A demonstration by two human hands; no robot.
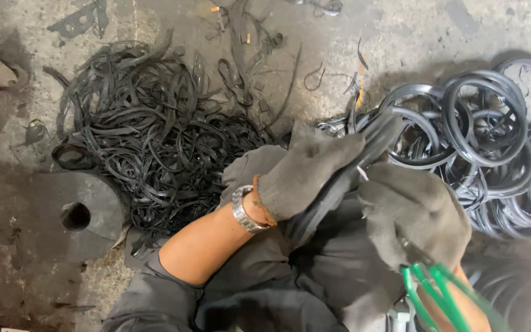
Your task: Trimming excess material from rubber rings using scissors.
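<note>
Grimy concrete floor [401, 31] lay under a heap of trimmed black strips [155, 141] and stacked rubber rings [493, 129]; the gloved left hand [305, 175] gripped one ring [339, 184] closed-fisted, apparently steadying it, while the right hand [416, 215] clenched green-handled scissors [437, 295]

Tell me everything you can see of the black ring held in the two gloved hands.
The black ring looks like rubber, dark and slightly glossy, blurred here. It runs diagonally from lower left to upper right. The left hand, in a grey glove, wraps over its upper part; the right hand, also gloved, grips beside it and holds green-handled scissors. Its lower part lies against dark clothing. Its full outline is hidden.
</note>
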